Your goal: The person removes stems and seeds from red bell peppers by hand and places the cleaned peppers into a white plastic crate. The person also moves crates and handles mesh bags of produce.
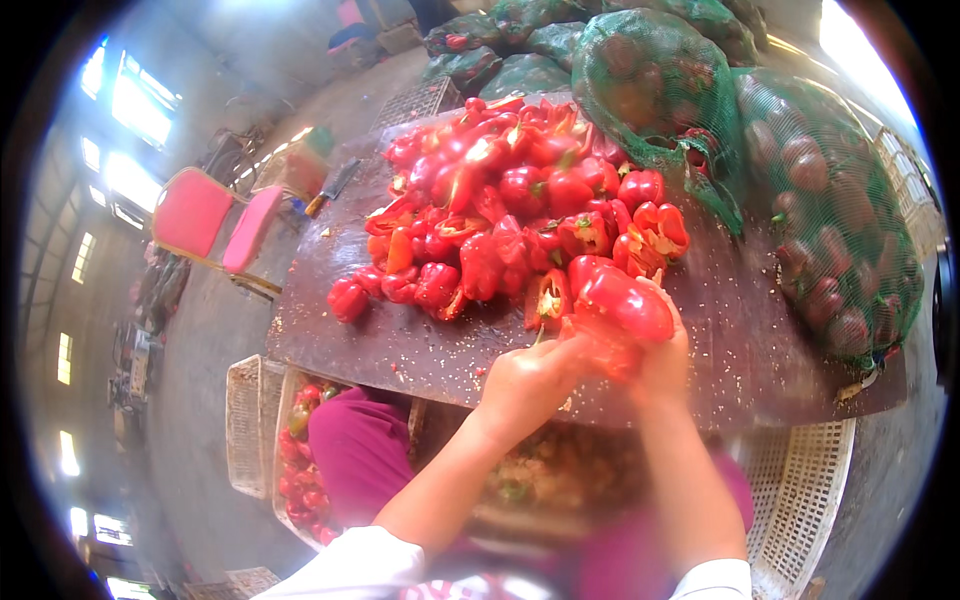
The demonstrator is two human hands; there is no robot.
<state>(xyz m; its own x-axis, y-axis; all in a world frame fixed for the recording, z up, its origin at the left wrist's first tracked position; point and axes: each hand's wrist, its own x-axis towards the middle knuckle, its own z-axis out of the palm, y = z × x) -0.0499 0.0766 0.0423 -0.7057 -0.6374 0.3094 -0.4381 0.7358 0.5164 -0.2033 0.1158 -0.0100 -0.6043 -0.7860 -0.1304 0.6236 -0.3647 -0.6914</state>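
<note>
Both hands are together over the near edge of a dark table. My right hand grips a glossy red bell pepper from its right side. My left hand is closed on a blurred red pepper piece just below that pepper; whether the piece is joined to it I cannot tell. Right behind my hands lies a large heap of red bell peppers, several of them split open. A cut pepper with pale seeds showing rests close to my left hand. Seeds are scattered over the tabletop.
Green mesh sacks of peppers stand at the right and back right. A knife lies at the table's left edge. Below are a crate of red peppers, a white plastic crate and a blurred container of scraps. A pink chair stands left.
</note>
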